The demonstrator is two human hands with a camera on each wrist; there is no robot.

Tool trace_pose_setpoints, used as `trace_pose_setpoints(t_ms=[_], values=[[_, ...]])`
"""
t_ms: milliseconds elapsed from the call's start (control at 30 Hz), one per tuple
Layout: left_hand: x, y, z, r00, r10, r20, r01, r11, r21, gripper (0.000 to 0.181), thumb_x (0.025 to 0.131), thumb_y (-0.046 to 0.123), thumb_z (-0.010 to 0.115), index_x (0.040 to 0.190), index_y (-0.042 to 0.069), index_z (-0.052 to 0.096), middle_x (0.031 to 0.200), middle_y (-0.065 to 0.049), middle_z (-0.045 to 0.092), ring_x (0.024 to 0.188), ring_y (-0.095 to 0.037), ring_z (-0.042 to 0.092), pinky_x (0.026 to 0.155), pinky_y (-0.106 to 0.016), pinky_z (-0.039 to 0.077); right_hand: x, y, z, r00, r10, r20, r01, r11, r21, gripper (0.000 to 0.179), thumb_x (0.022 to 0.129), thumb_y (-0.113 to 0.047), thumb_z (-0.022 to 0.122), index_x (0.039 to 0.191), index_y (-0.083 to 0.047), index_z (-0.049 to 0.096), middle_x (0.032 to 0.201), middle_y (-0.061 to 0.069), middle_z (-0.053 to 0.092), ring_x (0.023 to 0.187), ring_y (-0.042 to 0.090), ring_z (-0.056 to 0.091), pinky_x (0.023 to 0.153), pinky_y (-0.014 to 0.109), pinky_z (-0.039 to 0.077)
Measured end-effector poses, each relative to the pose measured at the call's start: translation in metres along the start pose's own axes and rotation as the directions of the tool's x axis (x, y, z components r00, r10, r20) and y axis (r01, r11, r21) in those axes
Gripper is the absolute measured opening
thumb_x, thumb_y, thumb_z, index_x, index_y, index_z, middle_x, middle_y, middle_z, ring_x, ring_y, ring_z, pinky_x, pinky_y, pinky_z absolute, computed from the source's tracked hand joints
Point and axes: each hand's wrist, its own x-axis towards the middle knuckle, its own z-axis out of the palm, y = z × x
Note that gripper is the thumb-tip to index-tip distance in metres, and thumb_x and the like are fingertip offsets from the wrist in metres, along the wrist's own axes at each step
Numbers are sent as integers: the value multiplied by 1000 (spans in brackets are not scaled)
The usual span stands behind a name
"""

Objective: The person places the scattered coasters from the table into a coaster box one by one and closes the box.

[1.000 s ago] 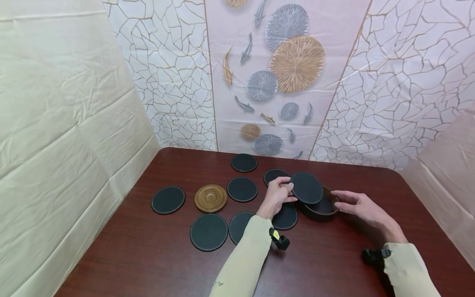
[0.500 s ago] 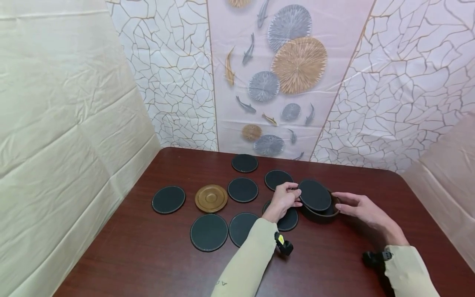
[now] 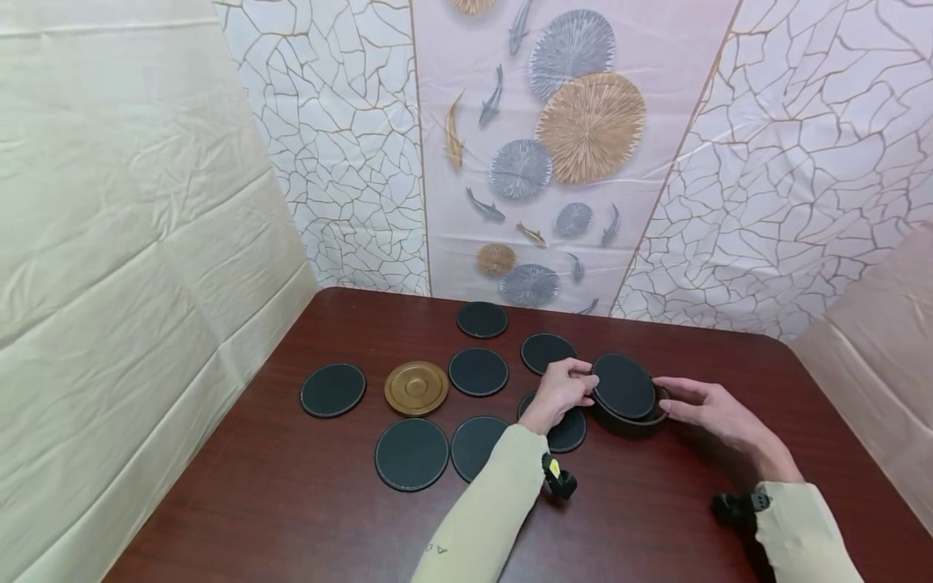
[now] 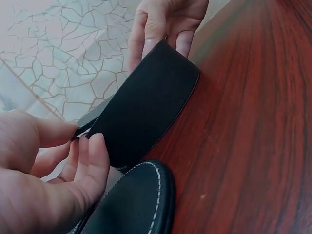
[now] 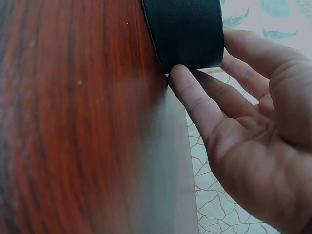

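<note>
In the head view my left hand (image 3: 558, 395) pinches the left edge of a black round coaster (image 3: 623, 386). The coaster is tilted over the mouth of a dark round coaster holder (image 3: 632, 427), which stands on the table at the right. My right hand (image 3: 717, 411) is at the holder's right side; in the right wrist view its fingertips touch the holder's black wall (image 5: 187, 34). The left wrist view shows the thumb and fingers of my left hand (image 4: 63, 170) at the near rim. Most of the holder's inside is hidden by the coaster.
Several black coasters lie flat on the dark red table (image 3: 306, 502), among them one far left (image 3: 332, 390), one at the back (image 3: 482, 320) and one by the left wrist (image 3: 568, 433). A brown round lid (image 3: 416, 389) lies between them. Fabric-covered walls surround the table.
My left hand has carried the coaster to the right and slightly down, until it covers most of the holder's mouth. The right hand has stayed by the holder.
</note>
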Motion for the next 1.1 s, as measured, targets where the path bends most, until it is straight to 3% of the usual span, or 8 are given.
trace_pose_setpoints(t_ms=[167, 300, 467, 600, 733, 900, 967, 1100], values=[[-3, 4, -3, 999, 46, -2, -44, 969, 244, 19, 91, 19, 70, 110, 13, 70, 81, 2, 65, 67, -13, 61, 63, -28, 55, 1, -1, 0, 1000, 3, 3, -3, 1000, -12, 62, 92, -44, 65, 144, -13, 49, 142, 18, 54, 117, 7, 54, 85, 17, 49], [-5, 8, -4, 995, 98, 19, -95, 878, 469, 20, 92, 28, 70, 109, 18, 72, 86, 6, 69, 77, -8, 63, 71, -25, 52, 1, -3, -2, 1000, 4, -2, -4, 999, -39, 64, 93, -46, 64, 144, -12, 48, 143, 21, 52, 124, 27, 52, 85, 21, 50], [-10, 12, -4, 992, 112, 61, -124, 748, 652, 20, 91, 34, 70, 108, 24, 75, 99, 9, 72, 95, -9, 64, 82, -26, 51, 0, -4, -2, 1000, 17, -2, -17, 999, -39, 63, 93, -46, 64, 144, -13, 48, 144, 21, 51, 126, 33, 50, 85, 23, 51], [-12, 13, -4, 990, 118, 83, -142, 694, 706, 19, 91, 35, 70, 106, 25, 76, 102, 9, 72, 96, -9, 64, 82, -26, 51, -1, -4, -1, 1000, 3, 5, -3, 1000, -27, 63, 93, -43, 65, 144, -11, 48, 143, 22, 51, 125, 33, 51, 83, 21, 50], [-16, 17, -8, 989, 113, 94, -147, 714, 685, 18, 92, 35, 68, 103, 24, 77, 91, 10, 70, 85, -7, 60, 76, -25, 50, -1, -3, 0, 1000, 4, 2, -4, 1000, -27, 61, 93, -42, 65, 144, -12, 49, 142, 22, 52, 123, 31, 52, 81, 18, 50], [-21, 26, -19, 986, 97, 133, -158, 787, 596, 19, 97, 32, 62, 107, 21, 74, 79, 5, 66, 71, -9, 59, 68, -27, 49, -2, -1, -1, 1000, 12, 1, -12, 1000, -28, 60, 92, -43, 66, 143, -15, 50, 142, 19, 53, 118, 21, 56, 82, 17, 50], [-23, 31, -24, 984, 114, 140, -174, 797, 578, 17, 98, 27, 61, 109, 21, 72, 84, 5, 67, 73, -10, 59, 71, -27, 50, -2, -1, -2, 1000, 10, -1, -10, 999, -34, 61, 92, -44, 66, 143, -15, 50, 142, 19, 53, 114, 13, 57, 82, 17, 50], [-24, 37, -31, 980, 157, 125, -201, 779, 594, 22, 96, 12, 59, 113, 21, 70, 99, 7, 62, 88, -8, 53, 79, -26, 49, -3, -1, -3, 1000, -7, 3, 7, 999, -34, 61, 92, -44, 65, 143, -14, 49, 142, 20, 52, 111, 9, 58, 82, 17, 50]])
